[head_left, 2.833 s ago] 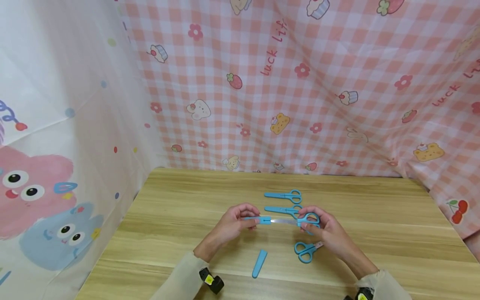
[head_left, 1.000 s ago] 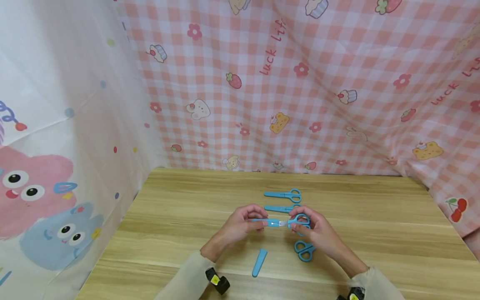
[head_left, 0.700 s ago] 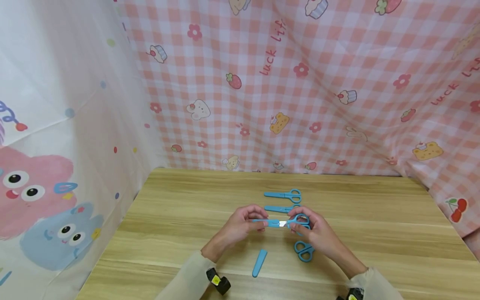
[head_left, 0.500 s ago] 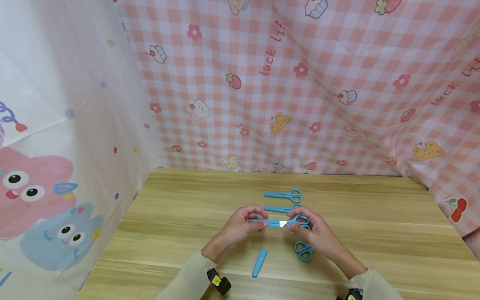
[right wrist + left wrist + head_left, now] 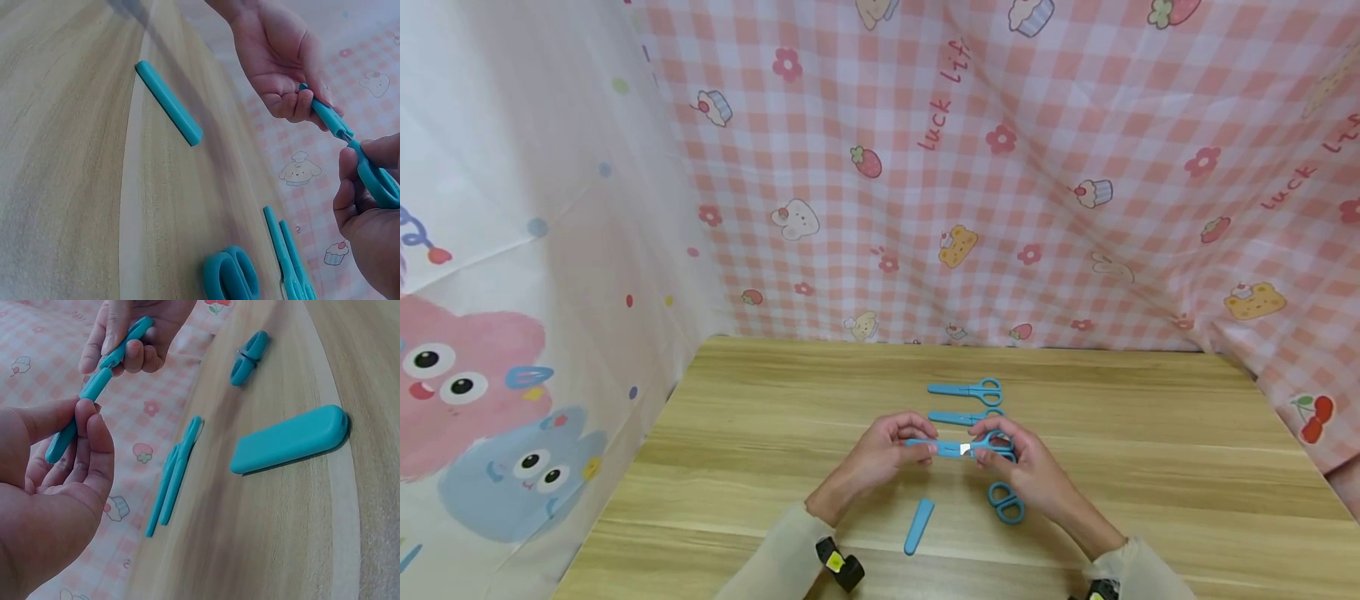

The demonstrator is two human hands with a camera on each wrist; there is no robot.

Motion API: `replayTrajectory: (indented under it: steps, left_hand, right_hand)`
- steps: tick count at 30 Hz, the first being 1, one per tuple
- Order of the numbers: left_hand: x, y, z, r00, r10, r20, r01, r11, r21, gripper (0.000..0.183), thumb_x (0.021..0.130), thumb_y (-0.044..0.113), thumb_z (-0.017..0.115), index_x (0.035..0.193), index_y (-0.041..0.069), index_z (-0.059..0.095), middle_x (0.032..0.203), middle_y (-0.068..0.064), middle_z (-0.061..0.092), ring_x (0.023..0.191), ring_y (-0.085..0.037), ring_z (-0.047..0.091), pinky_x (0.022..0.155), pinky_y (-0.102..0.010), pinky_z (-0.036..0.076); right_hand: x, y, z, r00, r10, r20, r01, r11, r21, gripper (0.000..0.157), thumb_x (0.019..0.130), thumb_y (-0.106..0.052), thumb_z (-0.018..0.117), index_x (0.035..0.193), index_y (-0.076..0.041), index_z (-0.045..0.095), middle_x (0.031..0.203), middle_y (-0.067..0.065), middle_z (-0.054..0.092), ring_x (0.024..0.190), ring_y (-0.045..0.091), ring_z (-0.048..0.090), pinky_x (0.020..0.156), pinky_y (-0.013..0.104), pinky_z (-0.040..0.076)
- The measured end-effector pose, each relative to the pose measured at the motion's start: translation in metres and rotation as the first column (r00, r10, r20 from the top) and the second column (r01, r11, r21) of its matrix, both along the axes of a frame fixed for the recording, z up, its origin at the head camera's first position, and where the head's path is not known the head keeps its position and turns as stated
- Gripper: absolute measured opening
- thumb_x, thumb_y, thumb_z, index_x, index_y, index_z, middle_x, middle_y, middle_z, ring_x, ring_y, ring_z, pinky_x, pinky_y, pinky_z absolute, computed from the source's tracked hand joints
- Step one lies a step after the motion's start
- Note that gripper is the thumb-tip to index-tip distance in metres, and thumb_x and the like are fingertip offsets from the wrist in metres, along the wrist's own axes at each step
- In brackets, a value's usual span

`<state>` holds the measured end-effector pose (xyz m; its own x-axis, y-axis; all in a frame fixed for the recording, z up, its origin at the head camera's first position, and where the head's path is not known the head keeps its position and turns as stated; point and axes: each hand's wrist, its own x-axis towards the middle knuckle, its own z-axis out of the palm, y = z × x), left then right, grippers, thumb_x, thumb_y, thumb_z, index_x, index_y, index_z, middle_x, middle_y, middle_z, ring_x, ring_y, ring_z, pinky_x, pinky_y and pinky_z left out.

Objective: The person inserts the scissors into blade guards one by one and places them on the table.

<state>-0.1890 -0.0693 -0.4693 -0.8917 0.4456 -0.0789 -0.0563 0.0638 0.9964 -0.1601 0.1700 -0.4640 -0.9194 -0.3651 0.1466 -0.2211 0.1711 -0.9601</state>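
Note:
My left hand [image 5: 880,450] pinches a light-blue blade cover [image 5: 949,449] between thumb and fingers. The blades of a pair of blue-handled scissors [image 5: 378,184] sit most of the way inside that cover, with a short strip of bare metal showing at its mouth. On the other side, my right hand [image 5: 1037,467] grips these scissors at the handles. Both hands are raised over the table, cover and scissors in one line. Below the right hand lies a second pair of scissors [image 5: 231,275], its blades hidden behind that hand in the head view.
Two covered scissors [image 5: 951,389] lie parallel behind the hands, the nearer one partly hidden by the right hand. A loose blue cover [image 5: 919,527] rests in front, between the forearms. The wooden table [image 5: 760,417] ends at a checked curtain [image 5: 887,208].
Compared with 2.8 seconds ago, the blades have slid far into the cover. My right hand has come left and my left hand slightly right. During the last second the motion is small.

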Motion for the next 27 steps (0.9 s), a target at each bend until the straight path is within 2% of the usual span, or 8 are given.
replayTrajectory:
  steps: [7, 11, 18, 23, 27]
  left_hand:
    - [0.000, 0.002, 0.000, 1.000, -0.012, 0.023, 0.011, 1.000, 0.016, 0.017, 0.091, -0.001, 0.065, 0.108, -0.006, 0.064, 0.089, -0.005, 0.072, 0.078, -0.015, 0.068, 0.079, -0.032, 0.057]
    - [0.001, 0.005, -0.001, 1.000, -0.006, 0.030, 0.005, 1.000, 0.025, 0.014, 0.091, -0.002, 0.066, 0.104, -0.005, 0.064, 0.087, -0.005, 0.071, 0.076, -0.013, 0.068, 0.080, -0.034, 0.057]
    - [0.000, 0.009, -0.001, 0.999, -0.003, 0.038, 0.002, 1.000, 0.015, 0.015, 0.091, 0.000, 0.067, 0.104, -0.006, 0.065, 0.085, -0.004, 0.070, 0.075, -0.014, 0.068, 0.078, -0.031, 0.057]
    - [-0.006, 0.011, -0.009, 0.998, 0.018, 0.057, -0.019, 1.000, 0.011, 0.012, 0.091, 0.000, 0.068, 0.102, -0.003, 0.065, 0.085, -0.006, 0.072, 0.077, -0.018, 0.070, 0.079, -0.035, 0.058]
    - [-0.012, 0.014, -0.017, 0.996, 0.060, 0.066, -0.060, 0.998, -0.012, 0.015, 0.089, 0.002, 0.071, 0.102, -0.003, 0.065, 0.087, -0.008, 0.072, 0.077, -0.018, 0.070, 0.078, -0.036, 0.058]
  right_hand:
    - [0.002, -0.002, 0.001, 1.000, 0.003, -0.004, -0.003, 1.000, 0.008, 0.024, 0.096, -0.004, 0.061, 0.118, 0.004, 0.055, 0.097, 0.017, 0.060, 0.084, 0.025, 0.065, 0.073, 0.034, 0.057]
    - [0.003, -0.004, 0.001, 1.000, -0.015, 0.005, 0.015, 1.000, 0.015, 0.022, 0.096, -0.004, 0.061, 0.117, 0.001, 0.056, 0.097, 0.017, 0.060, 0.085, 0.026, 0.064, 0.074, 0.033, 0.056]
    - [0.003, -0.008, -0.002, 0.999, -0.027, 0.023, 0.027, 0.999, 0.034, 0.019, 0.097, -0.004, 0.061, 0.116, -0.002, 0.057, 0.104, 0.015, 0.059, 0.088, 0.029, 0.063, 0.076, 0.035, 0.056]
    - [-0.003, -0.002, -0.009, 1.000, 0.009, 0.018, -0.010, 0.999, 0.045, 0.024, 0.099, -0.004, 0.057, 0.121, 0.003, 0.051, 0.100, 0.016, 0.059, 0.089, 0.031, 0.064, 0.076, 0.035, 0.056]
    - [-0.009, -0.001, -0.016, 0.999, 0.009, 0.051, -0.011, 0.999, 0.039, 0.025, 0.099, 0.000, 0.054, 0.122, 0.006, 0.046, 0.098, 0.017, 0.058, 0.090, 0.032, 0.064, 0.077, 0.032, 0.055]
